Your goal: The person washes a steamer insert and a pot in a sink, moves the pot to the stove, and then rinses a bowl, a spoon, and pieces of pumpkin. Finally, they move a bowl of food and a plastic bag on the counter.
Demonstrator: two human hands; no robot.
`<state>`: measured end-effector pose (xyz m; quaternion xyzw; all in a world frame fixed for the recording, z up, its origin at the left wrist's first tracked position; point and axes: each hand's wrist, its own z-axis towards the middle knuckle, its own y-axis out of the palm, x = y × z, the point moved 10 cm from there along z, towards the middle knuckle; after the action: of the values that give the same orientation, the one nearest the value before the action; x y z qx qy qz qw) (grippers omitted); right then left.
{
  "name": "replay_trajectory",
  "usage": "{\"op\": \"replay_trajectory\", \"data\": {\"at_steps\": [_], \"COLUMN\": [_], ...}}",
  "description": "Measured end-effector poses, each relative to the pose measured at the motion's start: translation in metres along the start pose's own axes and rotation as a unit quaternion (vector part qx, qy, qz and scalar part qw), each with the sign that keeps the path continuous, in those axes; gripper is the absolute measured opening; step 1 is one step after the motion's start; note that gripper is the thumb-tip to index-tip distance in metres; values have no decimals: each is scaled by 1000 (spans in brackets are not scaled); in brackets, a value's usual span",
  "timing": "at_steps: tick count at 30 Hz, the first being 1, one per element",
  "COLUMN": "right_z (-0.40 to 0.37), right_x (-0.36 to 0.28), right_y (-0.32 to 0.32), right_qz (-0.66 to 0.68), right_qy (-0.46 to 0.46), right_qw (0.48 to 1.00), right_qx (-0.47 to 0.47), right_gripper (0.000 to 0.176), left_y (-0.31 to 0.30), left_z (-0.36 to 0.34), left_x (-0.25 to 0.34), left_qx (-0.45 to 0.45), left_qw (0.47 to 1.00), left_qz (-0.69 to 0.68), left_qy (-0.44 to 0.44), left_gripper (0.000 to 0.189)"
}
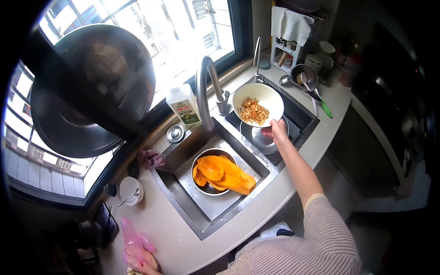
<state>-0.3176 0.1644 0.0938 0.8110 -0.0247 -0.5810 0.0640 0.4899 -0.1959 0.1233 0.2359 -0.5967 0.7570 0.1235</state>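
Note:
My right hand point(276, 131) grips the near rim of a white bowl point(272, 98), tilted over the smaller sink basin. Orange-brown pumpkin seeds and pulp point(253, 111) lie inside it. Beneath the bowl, a round lid-like piece point(264, 143) is partly covered. At the bottom left edge, my left hand point(147, 267) is closed on a pink plastic bag point(134, 243) with something pale inside; the frame cuts off part of this hand. Between the hands, large orange pumpkin pieces point(224, 173) rest in a metal bowl point(196, 182) in the larger sink basin point(219, 207).
A tall faucet point(201, 87) and white bottle point(184, 104) stand behind the sink. Left of it sits a small white bowl point(131, 190) with a spoon. Utensils and a dark pan point(304, 75) lie at right. A wok point(91, 91) hangs by the window.

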Motion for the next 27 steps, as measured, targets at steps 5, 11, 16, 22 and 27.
{"op": "replay_trajectory", "data": {"at_steps": [5,11,16,22,27], "right_z": [66,61,18,-25,-58], "right_x": [17,23,7,-18,-20], "right_y": [55,43,-46,-161,-220], "right_qz": [83,77,39,-22,-17], "right_qy": [15,-7,-78,-184,-123], "right_qw": [996,997,996,971,977], "right_qx": [-15,21,34,150,172], "right_gripper": [29,29,28,26,32], "left_y": [3,26,53,84,96], "left_z": [-9,-13,-29,-71,-115], "left_x": [49,106,153,207,227], "left_qx": [10,2,-9,-11,-10], "left_qw": [1000,996,986,965,947], "left_qz": [12,17,7,-26,-55], "left_qy": [24,93,169,259,315], "left_gripper": [37,38,40,41,43]}}
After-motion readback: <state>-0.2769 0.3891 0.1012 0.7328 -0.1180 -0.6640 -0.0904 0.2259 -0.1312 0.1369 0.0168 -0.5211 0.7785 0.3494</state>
